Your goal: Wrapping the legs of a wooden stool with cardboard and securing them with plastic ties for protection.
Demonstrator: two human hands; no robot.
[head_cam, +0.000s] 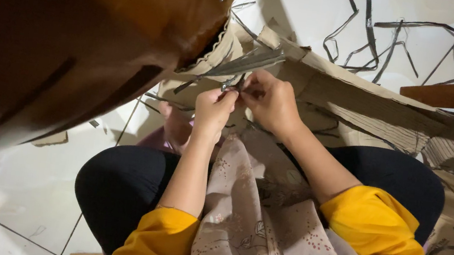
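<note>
Both hands pinched on dark strips (240,68) near cardboard's (359,98) left edge. Left hand (213,108) grip clamped on near ends; right hand (270,101) just beside, equally close. Long axis slants up-right, away from both grips, toward floor's (312,10) far edge.

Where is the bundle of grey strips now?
In the head view, the bundle of grey strips lies top centre, just above both hands, beside the brown wooden object.

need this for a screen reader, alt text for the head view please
Seen from above, a seated person's left hand and right hand pinch dark strips together beside a large brown curved object. Cardboard lies ahead on the tile floor, with loose strips beyond it.
</note>
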